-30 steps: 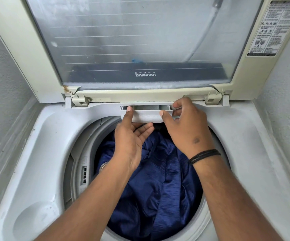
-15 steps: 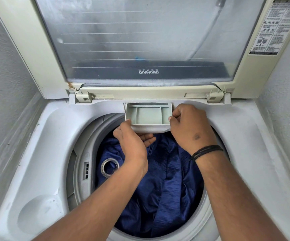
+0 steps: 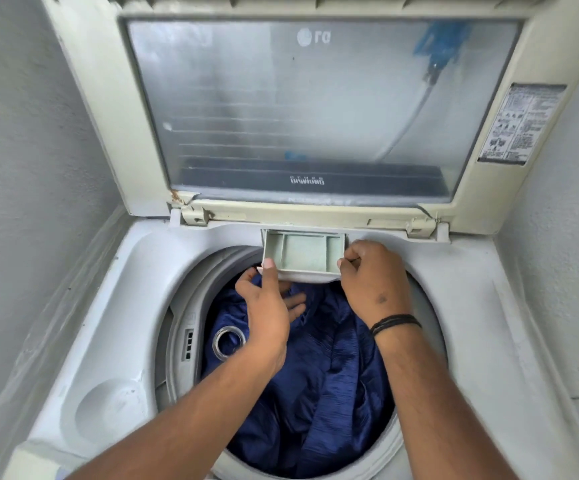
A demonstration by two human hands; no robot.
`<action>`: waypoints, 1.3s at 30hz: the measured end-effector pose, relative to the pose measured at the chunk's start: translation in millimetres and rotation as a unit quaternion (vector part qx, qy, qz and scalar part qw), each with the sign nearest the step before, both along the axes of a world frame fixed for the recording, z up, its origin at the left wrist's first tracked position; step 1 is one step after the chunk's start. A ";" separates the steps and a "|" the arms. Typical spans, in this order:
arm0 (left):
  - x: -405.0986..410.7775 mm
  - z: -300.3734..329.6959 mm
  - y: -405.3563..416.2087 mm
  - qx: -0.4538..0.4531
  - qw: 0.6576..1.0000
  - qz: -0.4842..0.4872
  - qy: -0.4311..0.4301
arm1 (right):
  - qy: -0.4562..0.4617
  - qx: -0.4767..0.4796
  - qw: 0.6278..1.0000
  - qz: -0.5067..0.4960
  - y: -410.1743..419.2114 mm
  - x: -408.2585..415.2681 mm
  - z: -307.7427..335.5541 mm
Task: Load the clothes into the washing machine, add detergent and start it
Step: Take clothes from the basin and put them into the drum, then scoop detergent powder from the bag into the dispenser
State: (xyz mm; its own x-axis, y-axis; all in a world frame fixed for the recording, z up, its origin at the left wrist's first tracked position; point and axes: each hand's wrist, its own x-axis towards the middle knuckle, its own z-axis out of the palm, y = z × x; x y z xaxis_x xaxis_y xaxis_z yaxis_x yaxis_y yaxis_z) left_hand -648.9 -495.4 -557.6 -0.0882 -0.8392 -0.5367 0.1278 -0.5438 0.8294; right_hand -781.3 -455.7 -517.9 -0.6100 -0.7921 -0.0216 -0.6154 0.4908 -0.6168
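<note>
Over the drum's blue fabric [image 3: 333, 368], both hands pinch the pulled-out detergent drawer [image 3: 303, 251]: left hand [image 3: 267, 306] at its left corner, right hand [image 3: 374, 278] at its right.

A home laundry corner — a top-loading washing machine [image 3: 489, 306] stands squeezed between two plain, rough-plastered grey walls [image 3: 31, 150] that run close along either side. Its glass lid [image 3: 298, 109] is raised, with a faded instruction sticker [image 3: 520, 124] on the yellowed frame. The white plastic deck is scuffed and grimy, a rust spot marks the left hinge [image 3: 191, 211], and dark blue cloth [image 3: 333, 375] fills the drum — ordinary household wear.
</note>
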 end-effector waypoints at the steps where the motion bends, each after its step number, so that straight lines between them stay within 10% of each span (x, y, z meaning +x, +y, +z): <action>1: 6.4 5.6 -0.1 0.019 1.000 -0.009 -0.013 | -0.014 -0.004 1.000 0.000 1.3 1.2 -2.8; 6: 51.0 57.9 8.5 0.087 0.994 -0.040 -0.047 | -0.026 0.027 0.999 0.030 22.4 11.0 15.0; 16: 113.8 155.1 100.0 -0.050 0.998 -0.012 -0.028 | -0.110 -0.007 0.989 0.095 99.5 55.5 102.4; 25: 234.2 185.0 145.8 -0.117 0.980 0.132 -0.087 | -0.170 -0.009 0.926 0.338 87.2 168.5 160.9; 39: 473.9 243.8 254.1 -0.225 0.852 0.449 -0.145 | -0.187 -0.091 0.795 0.570 64.2 428.0 235.5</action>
State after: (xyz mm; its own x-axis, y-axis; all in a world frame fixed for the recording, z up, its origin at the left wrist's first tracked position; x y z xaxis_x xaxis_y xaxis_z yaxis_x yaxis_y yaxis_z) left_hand -175.0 -241.2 -313.8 0.7802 -0.6248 -0.0318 0.0787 0.0475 0.9958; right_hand -353.3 -391.5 -282.4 0.5288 -0.8360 0.1467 -0.3527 -0.3737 -0.8579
